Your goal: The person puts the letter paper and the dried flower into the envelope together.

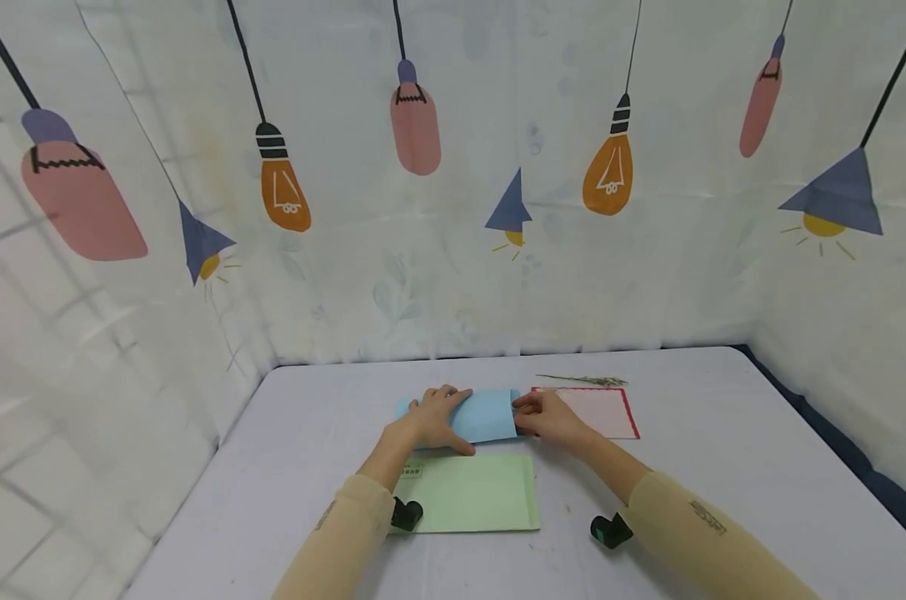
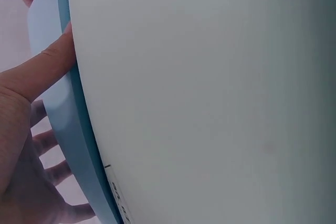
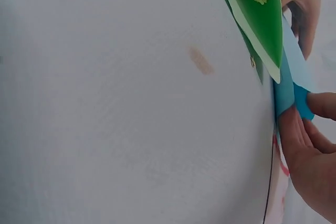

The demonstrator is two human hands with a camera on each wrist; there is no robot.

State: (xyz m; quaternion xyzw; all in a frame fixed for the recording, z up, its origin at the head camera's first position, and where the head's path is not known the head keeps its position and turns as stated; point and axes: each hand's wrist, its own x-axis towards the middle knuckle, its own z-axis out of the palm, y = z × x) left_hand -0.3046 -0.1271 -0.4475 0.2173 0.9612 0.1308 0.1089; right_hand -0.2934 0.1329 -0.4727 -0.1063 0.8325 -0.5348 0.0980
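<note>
Left hand [image 1: 436, 419] lies flat, fingers spread, pressing the blue envelope [image 1: 486, 417]; right hand [image 1: 546, 417] pinches its right end, forearm angled inward.

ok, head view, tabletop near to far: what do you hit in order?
Green envelope → blue envelope, held by the left hand and right hand → dried sprig at the far side.

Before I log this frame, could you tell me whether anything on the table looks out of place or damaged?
Only a small brownish stain on the white table cover. The blue envelope, green envelope and red-bordered card lie flat.
</note>
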